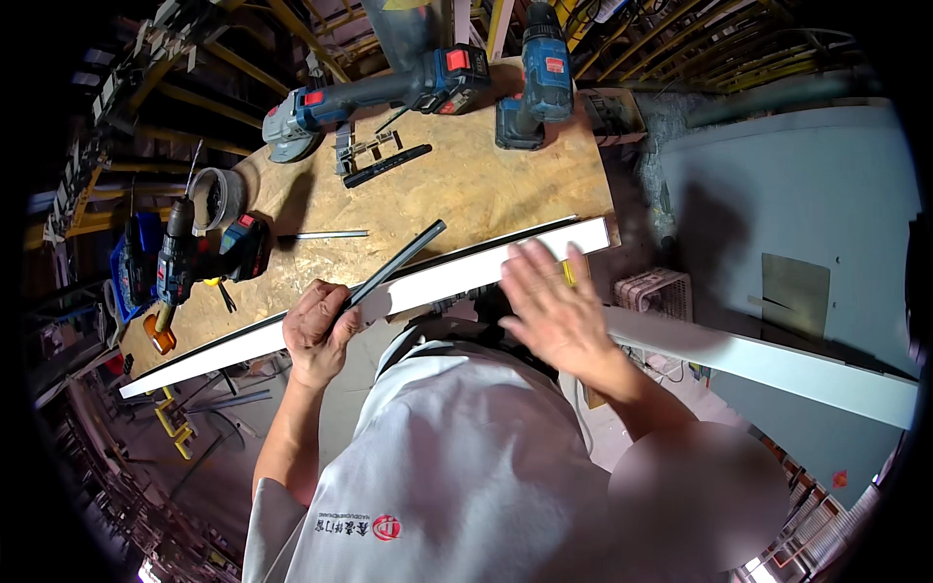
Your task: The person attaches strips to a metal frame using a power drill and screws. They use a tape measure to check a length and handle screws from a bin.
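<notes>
A long white profile bar [457,277] lies along the near edge of the wooden workbench [466,189], slanting up to the right. My left hand [321,330] is closed around the near end of a dark grey rod [397,262], by the bar's near side. The rod points up and right, its far end beyond the bar. My right hand [551,308] is open with fingers spread, over the right part of the bar. Whether its palm touches the bar I cannot tell. A small yellow patch [569,273] shows beside its fingers.
An angle grinder [369,97] and a blue cordless drill [546,73] occupy the bench's far side, near a black slotted strip [387,166]. Another drill [180,248] and a round tub [218,198] are at the left. A white beam [758,358] extends to my right, above a plastic crate [653,293].
</notes>
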`<action>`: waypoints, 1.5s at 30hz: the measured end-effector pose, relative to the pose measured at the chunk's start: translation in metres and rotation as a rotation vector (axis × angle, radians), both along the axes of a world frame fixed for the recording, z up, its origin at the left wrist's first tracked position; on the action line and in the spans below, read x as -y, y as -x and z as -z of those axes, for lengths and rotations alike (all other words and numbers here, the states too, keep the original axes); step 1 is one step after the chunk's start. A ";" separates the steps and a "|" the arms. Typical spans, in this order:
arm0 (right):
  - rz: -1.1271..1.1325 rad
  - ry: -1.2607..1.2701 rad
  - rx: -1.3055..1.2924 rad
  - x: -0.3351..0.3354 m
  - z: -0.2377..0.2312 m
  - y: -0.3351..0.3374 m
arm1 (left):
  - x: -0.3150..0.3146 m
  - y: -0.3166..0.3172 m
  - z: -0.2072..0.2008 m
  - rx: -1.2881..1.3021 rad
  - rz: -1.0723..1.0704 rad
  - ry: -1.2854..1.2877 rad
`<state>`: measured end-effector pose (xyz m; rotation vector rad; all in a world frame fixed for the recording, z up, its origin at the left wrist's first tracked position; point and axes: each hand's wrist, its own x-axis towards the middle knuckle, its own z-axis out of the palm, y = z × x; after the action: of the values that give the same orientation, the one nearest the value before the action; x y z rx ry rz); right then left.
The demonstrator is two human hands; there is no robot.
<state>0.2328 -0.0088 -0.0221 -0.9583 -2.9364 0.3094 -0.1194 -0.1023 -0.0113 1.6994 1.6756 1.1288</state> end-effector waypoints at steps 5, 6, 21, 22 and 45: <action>0.551 -0.190 -0.087 -0.024 -0.017 -0.058 | -0.001 -0.001 -0.004 -0.100 0.032 -0.021; 0.446 -0.153 -0.179 -0.027 -0.026 -0.054 | -0.006 -0.004 -0.007 -0.151 0.114 -0.052; 0.022 0.163 -0.565 -0.060 -0.024 0.008 | -0.033 -0.036 -0.011 -0.274 0.327 -0.191; 0.012 0.170 -0.556 -0.060 -0.023 0.009 | -0.032 -0.035 -0.012 -0.285 0.318 -0.182; 0.012 0.229 -0.515 -0.066 -0.018 0.011 | -0.029 -0.028 -0.007 -0.240 0.289 -0.083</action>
<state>0.2221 0.0567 -0.0039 -0.7696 -2.4579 0.7751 -0.0910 -0.0732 -0.0045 2.1199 1.4684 0.8976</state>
